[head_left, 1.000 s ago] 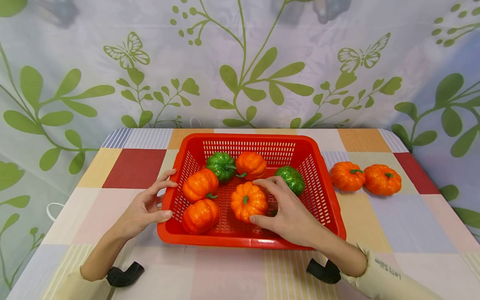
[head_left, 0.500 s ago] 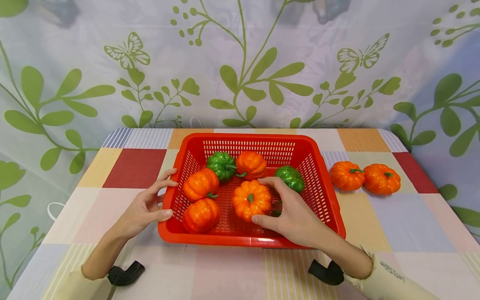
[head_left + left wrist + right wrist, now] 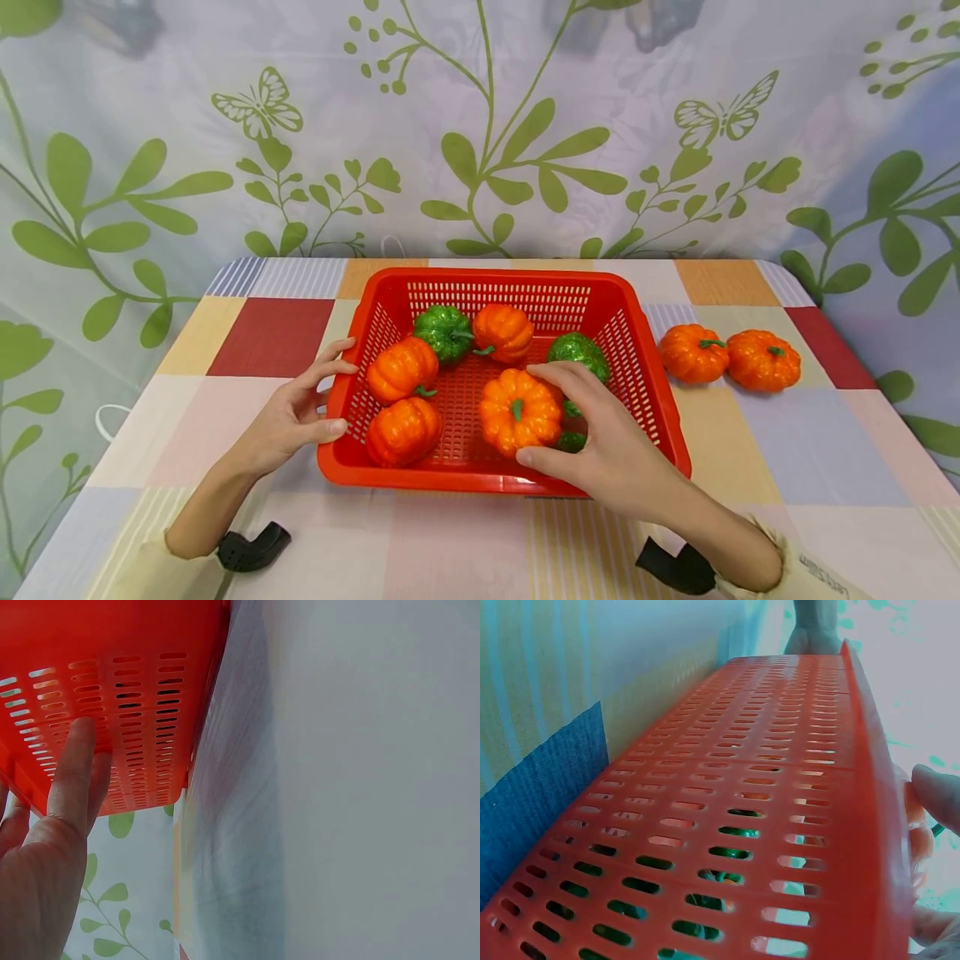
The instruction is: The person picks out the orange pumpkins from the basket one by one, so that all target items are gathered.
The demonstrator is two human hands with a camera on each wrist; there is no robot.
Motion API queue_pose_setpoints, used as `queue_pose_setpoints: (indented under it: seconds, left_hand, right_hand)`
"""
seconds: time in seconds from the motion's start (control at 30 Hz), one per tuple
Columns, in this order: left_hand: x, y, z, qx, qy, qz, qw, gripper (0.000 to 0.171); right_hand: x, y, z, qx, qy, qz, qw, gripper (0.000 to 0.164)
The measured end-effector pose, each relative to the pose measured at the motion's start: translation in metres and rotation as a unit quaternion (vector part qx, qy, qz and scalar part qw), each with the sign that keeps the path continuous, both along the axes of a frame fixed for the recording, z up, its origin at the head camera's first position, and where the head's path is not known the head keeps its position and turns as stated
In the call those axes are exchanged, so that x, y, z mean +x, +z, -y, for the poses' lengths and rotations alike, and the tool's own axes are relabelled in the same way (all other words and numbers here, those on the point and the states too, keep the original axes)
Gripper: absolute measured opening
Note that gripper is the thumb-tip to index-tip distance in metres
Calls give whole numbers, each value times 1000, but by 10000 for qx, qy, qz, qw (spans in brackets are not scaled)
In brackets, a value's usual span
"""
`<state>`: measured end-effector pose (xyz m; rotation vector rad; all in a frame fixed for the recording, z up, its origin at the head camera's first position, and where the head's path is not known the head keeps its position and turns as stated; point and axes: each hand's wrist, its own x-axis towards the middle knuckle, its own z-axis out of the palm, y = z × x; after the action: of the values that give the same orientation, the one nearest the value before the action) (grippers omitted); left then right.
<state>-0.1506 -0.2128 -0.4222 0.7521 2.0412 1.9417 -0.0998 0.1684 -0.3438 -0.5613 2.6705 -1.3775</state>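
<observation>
The pale right sleeve carries dark lettering along the forearm; slanted and partly cut off by the picture's edge, it seems to read "Let's Slim". A patchwork cloth of pink, lilac, tan, dark red and striped squares covers the table. Behind it, at 12 o'clock, hangs a pale curtain printed with green leafy stems and two butterflies.

A red slotted basket sits on the cloth. Taking its centre as the clock, the right hand comes in from 4 o'clock and pinches an orange pumpkin between thumb and fingers, stem up, just off centre towards 4; the right wrist view shows it at about rim height. The left hand is at 9 o'clock, fingers spread, touching the basket's rim and outer wall.

Inside, a green pumpkin lies at 11 o'clock, an orange one at 12, two more orange ones between 8 and 10, and a second green one at 2. Something green shows at 4, mostly hidden by the right hand. Outside, at 3 o'clock, two orange pumpkins sit side by side on the cloth. Black curved pieces show by both wrists.
</observation>
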Motion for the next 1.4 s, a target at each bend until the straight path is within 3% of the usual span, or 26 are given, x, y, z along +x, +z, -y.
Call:
queue_pose_setpoints:
  seconds: [0.23,0.43,0.63,1.4]
  left_hand:
    - [0,-1,1,18,-27,-49,10000,52]
    - [0,-2,1,22,-34,-53,10000,52]
    - [2,-3,1,7,-8,11,10000,52]
    - [1,-2,1,63,-11,18,10000,52]
  right_hand:
    - [8,4,-9,-369,6,-49,9993,68]
    - [20,8,-20,5,-183,-461,9988,65]
    - [31,12,-31,22,-377,-662,9971,65]
    - [53,3,-68,-118,-1088,-1110,9878,83]
